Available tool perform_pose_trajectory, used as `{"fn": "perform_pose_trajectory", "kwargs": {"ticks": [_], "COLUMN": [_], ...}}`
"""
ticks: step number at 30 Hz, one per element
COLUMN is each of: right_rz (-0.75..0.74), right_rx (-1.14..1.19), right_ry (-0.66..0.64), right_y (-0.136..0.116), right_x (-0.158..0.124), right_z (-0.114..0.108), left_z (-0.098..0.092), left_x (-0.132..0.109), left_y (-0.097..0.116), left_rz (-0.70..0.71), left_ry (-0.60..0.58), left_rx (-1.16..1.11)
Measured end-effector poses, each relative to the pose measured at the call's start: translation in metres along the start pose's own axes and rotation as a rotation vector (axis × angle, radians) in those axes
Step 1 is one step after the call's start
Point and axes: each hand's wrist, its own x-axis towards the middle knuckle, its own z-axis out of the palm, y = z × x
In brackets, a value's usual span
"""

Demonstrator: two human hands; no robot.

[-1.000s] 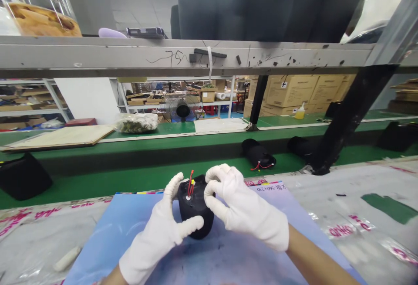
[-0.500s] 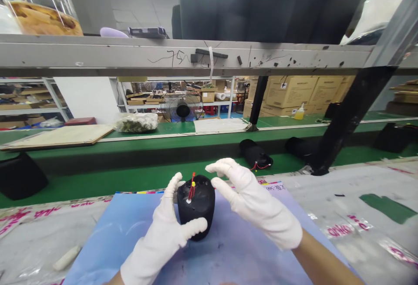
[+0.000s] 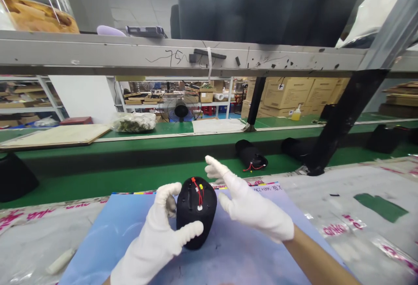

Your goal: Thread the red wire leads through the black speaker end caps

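A black rounded object with red wires, a yellow connector and a white plug on its end is over the blue mat. My left hand, in a white glove, grips its left side, with the thumb across the near face and the other fingers at the far left. On the right, my gloved right hand is open beside the object, fingers spread and holding nothing.
Beyond the mat runs a green belt with black cylinders on it. A dark slanted post rises at right. Overhead is a grey shelf beam. A green scrap lies at right, a white roll at left.
The black object has turned, so its wired end faces me more and the wires sit further right. My right hand has lowered slightly, its fingers spread wider.
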Motion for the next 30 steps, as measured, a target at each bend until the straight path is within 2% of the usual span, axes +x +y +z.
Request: {"fn": "perform_pose_trajectory", "kwargs": {"ticks": [2, 6, 9, 11, 17, 23, 25, 28, 30], "right_rz": [-0.116, -0.311, -0.365, -0.374, -0.422, -0.368, -0.411, -0.451, -0.316], "right_rx": [-0.091, -0.14, -0.186, -0.26, -0.37, -0.234, -0.165, -0.071, -0.005], "right_ry": [0.054, -0.005, -0.046, -0.028, -0.019, -0.046, -0.035, 0.067, 0.09], "right_y": [-0.005, -0.017, -0.021, -0.023, -0.032, -0.029, -0.026, -0.021, -0.016], "right_x": [-0.006, -0.017, -0.017, -0.016, -0.013, -0.013, -0.013, -0.012, -0.01], "right_z": [-0.005, -0.003, 0.007, 0.013, 0.016, 0.021, 0.018, 0.004, -0.005], "left_z": [-0.003, -0.015, -0.022, -0.024, -0.023, -0.024, -0.029, -0.037, -0.039], "left_x": [0.003, 0.01, 0.013, 0.016, 0.023, 0.023, 0.023, 0.023, 0.022], "left_y": [0.0, 0.007, 0.015, 0.021, 0.029, 0.028, 0.03, 0.032, 0.031], "left_rz": [0.11, 0.295, 0.401, 0.428, 0.418, 0.363, 0.338, 0.248, 0.149], "left_ry": [0.044, 0.063, 0.005, -0.018, -0.1, -0.166, -0.183, -0.241, -0.259], "left_rx": [0.036, 0.091, 0.109, 0.112, 0.127, 0.219, 0.239, 0.227, 0.184]}}
